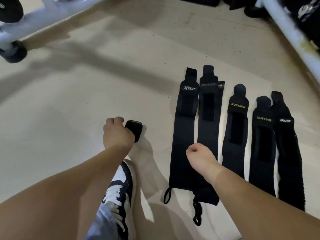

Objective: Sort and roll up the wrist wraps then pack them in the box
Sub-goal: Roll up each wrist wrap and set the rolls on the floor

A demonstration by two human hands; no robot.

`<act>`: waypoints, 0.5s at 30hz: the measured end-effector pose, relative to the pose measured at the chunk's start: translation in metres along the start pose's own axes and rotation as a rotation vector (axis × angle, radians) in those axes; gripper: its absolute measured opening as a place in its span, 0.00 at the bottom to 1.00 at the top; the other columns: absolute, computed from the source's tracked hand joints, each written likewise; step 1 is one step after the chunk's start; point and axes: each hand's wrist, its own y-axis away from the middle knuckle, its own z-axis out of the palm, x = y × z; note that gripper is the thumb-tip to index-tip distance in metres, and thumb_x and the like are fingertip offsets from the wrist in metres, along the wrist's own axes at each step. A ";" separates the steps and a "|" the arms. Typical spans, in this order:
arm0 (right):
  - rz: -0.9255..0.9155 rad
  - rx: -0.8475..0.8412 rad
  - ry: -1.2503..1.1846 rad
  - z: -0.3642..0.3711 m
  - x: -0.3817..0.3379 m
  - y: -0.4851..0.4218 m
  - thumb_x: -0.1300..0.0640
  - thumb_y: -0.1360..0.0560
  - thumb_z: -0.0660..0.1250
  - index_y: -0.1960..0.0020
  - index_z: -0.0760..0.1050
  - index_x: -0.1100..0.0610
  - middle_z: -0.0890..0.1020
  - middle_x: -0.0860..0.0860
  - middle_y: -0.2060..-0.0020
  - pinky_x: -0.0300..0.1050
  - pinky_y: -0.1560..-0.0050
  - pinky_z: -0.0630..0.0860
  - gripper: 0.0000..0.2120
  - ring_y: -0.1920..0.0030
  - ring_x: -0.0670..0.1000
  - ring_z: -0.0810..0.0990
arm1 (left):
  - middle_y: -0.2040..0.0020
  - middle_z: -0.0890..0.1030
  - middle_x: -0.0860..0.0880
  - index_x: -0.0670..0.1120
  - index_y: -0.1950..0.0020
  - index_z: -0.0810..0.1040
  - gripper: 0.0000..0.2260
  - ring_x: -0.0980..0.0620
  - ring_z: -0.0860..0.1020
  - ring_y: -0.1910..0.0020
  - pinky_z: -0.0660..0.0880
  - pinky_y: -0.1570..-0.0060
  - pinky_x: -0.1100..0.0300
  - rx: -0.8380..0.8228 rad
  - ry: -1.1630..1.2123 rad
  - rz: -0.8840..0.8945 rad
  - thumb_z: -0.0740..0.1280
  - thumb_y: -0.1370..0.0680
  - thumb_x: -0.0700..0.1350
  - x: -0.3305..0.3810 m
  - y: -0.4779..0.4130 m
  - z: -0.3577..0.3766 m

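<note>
A pale, speckled floor [69, 101] fills the room, with white frame tubes [285, 26] crossing its far corners. Five black wrist wraps [183, 135] lie flat side by side on the right. A black-and-white shoe [121, 184] stands near. The right hand [200, 158] hovers over the wraps, fingers curled in, nothing visible in them. The left hand [117, 134] grips a rolled wrap [136, 129] down at the floor, left of the row.
</note>
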 end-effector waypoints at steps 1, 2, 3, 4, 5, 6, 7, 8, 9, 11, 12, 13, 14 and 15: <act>-0.007 -0.019 0.036 0.000 0.001 0.002 0.56 0.12 0.60 0.25 0.72 0.51 0.78 0.50 0.35 0.39 0.47 0.72 0.17 0.48 0.45 0.75 | 0.27 0.70 0.44 0.44 0.26 0.74 0.21 0.41 0.70 0.30 0.72 0.36 0.48 0.030 -0.031 0.092 0.61 0.19 0.39 0.007 0.006 0.001; -0.007 -0.046 0.072 0.000 0.003 0.003 0.57 0.13 0.59 0.20 0.67 0.51 0.76 0.50 0.30 0.39 0.43 0.71 0.21 0.44 0.47 0.74 | 0.28 0.71 0.44 0.44 0.27 0.75 0.19 0.41 0.70 0.30 0.71 0.37 0.49 0.017 -0.049 0.186 0.61 0.19 0.39 0.016 0.014 0.004; 0.000 -0.075 0.108 0.000 0.006 0.005 0.58 0.13 0.58 0.17 0.63 0.51 0.74 0.51 0.26 0.40 0.41 0.69 0.25 0.43 0.48 0.73 | 0.29 0.73 0.45 0.44 0.28 0.76 0.18 0.42 0.72 0.32 0.72 0.37 0.51 -0.052 -0.034 0.253 0.62 0.18 0.39 0.024 0.023 0.010; 0.001 -0.091 0.141 0.000 0.008 0.007 0.58 0.13 0.57 0.15 0.60 0.51 0.73 0.51 0.23 0.40 0.40 0.69 0.27 0.42 0.48 0.72 | 0.29 0.74 0.46 0.45 0.28 0.76 0.17 0.44 0.74 0.33 0.73 0.37 0.52 -0.170 -0.001 0.271 0.63 0.18 0.41 0.033 0.034 0.017; 0.010 -0.093 0.177 0.000 0.010 0.010 0.57 0.13 0.57 0.14 0.58 0.50 0.73 0.51 0.23 0.41 0.40 0.69 0.28 0.42 0.48 0.72 | 0.29 0.76 0.46 0.45 0.27 0.75 0.18 0.44 0.76 0.33 0.75 0.36 0.52 -0.316 0.039 0.240 0.64 0.17 0.42 0.041 0.046 0.027; 0.017 -0.078 0.211 -0.001 0.011 0.011 0.56 0.13 0.57 0.14 0.58 0.50 0.74 0.52 0.25 0.42 0.40 0.72 0.28 0.43 0.49 0.73 | 0.29 0.77 0.46 0.45 0.25 0.74 0.20 0.44 0.78 0.33 0.76 0.35 0.53 -0.453 0.089 0.177 0.66 0.17 0.43 0.046 0.058 0.038; 0.041 -0.057 0.230 -0.001 0.011 0.013 0.55 0.14 0.57 0.16 0.60 0.50 0.77 0.52 0.30 0.45 0.40 0.75 0.27 0.44 0.50 0.75 | 0.29 0.77 0.45 0.45 0.23 0.71 0.23 0.44 0.78 0.33 0.76 0.34 0.53 -0.560 0.148 0.090 0.68 0.18 0.44 0.051 0.070 0.048; 0.060 -0.027 0.258 -0.002 0.014 0.013 0.54 0.15 0.58 0.18 0.63 0.50 0.78 0.51 0.35 0.48 0.40 0.78 0.25 0.45 0.52 0.78 | 0.30 0.78 0.44 0.44 0.21 0.70 0.25 0.43 0.78 0.33 0.76 0.34 0.53 -0.617 0.210 0.005 0.69 0.18 0.44 0.055 0.080 0.058; 0.086 0.001 0.294 -0.003 0.013 0.015 0.54 0.16 0.58 0.21 0.65 0.50 0.78 0.50 0.39 0.50 0.41 0.79 0.23 0.46 0.53 0.79 | 0.31 0.78 0.44 0.43 0.21 0.69 0.26 0.43 0.78 0.34 0.77 0.34 0.53 -0.627 0.267 -0.066 0.70 0.19 0.44 0.057 0.088 0.066; 0.131 0.046 0.339 -0.005 0.013 0.017 0.56 0.19 0.59 0.24 0.66 0.51 0.79 0.50 0.40 0.49 0.49 0.79 0.23 0.48 0.54 0.80 | 0.35 0.80 0.44 0.43 0.23 0.70 0.26 0.44 0.80 0.38 0.79 0.39 0.53 -0.587 0.347 -0.160 0.70 0.20 0.42 0.058 0.099 0.077; 0.142 0.051 0.298 -0.005 0.015 0.017 0.58 0.21 0.60 0.23 0.65 0.52 0.80 0.52 0.39 0.48 0.53 0.78 0.26 0.47 0.55 0.80 | 0.37 0.80 0.45 0.43 0.24 0.70 0.25 0.44 0.80 0.40 0.79 0.45 0.55 -0.572 0.384 -0.200 0.70 0.21 0.41 0.059 0.102 0.079; 0.166 0.039 0.196 -0.004 0.018 0.015 0.59 0.22 0.60 0.21 0.64 0.52 0.80 0.53 0.39 0.47 0.55 0.79 0.29 0.47 0.55 0.80 | 0.39 0.79 0.46 0.42 0.24 0.71 0.25 0.45 0.80 0.42 0.78 0.51 0.57 -0.570 0.425 -0.245 0.70 0.21 0.41 0.061 0.104 0.080; 0.196 0.020 0.052 -0.002 0.021 0.013 0.61 0.22 0.60 0.20 0.63 0.53 0.80 0.54 0.42 0.47 0.53 0.80 0.30 0.47 0.56 0.81 | 0.40 0.78 0.46 0.42 0.24 0.70 0.25 0.46 0.79 0.43 0.77 0.55 0.58 -0.576 0.469 -0.290 0.71 0.21 0.41 0.063 0.105 0.080; 0.256 -0.009 -0.082 -0.001 0.024 0.012 0.62 0.21 0.60 0.21 0.65 0.54 0.79 0.53 0.46 0.49 0.49 0.82 0.29 0.48 0.57 0.82 | 0.40 0.78 0.46 0.42 0.24 0.70 0.26 0.45 0.80 0.43 0.76 0.56 0.59 -0.583 0.505 -0.327 0.72 0.21 0.41 0.065 0.105 0.079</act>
